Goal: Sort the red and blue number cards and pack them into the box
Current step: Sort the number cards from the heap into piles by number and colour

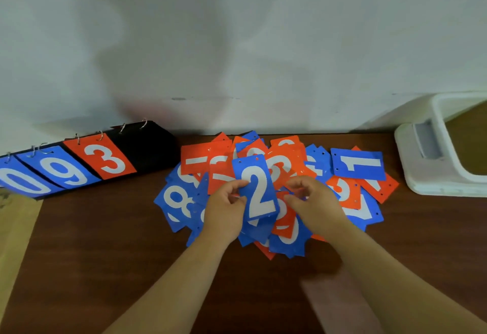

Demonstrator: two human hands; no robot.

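A loose heap of red and blue number cards [287, 165] covers the middle of the brown table [105, 241]. My left hand [226, 210] pinches the left edge of a blue card with a white 2 [257, 189], held upright above the heap. My right hand [313, 202] hovers just right of that card with its fingers curled over the heap; whether it grips a card is unclear. A blue card with a 1 [358, 166] lies at the heap's right, a blue 8 [175, 199] at its left.
A black flip scoreboard [142, 146] with ring-held cards showing 0, 9 and 3 lies at the back left. A white plastic container [427, 165] stands at the right edge. A tan cardboard piece [15, 233] lies at the far left. A white wall stands behind.
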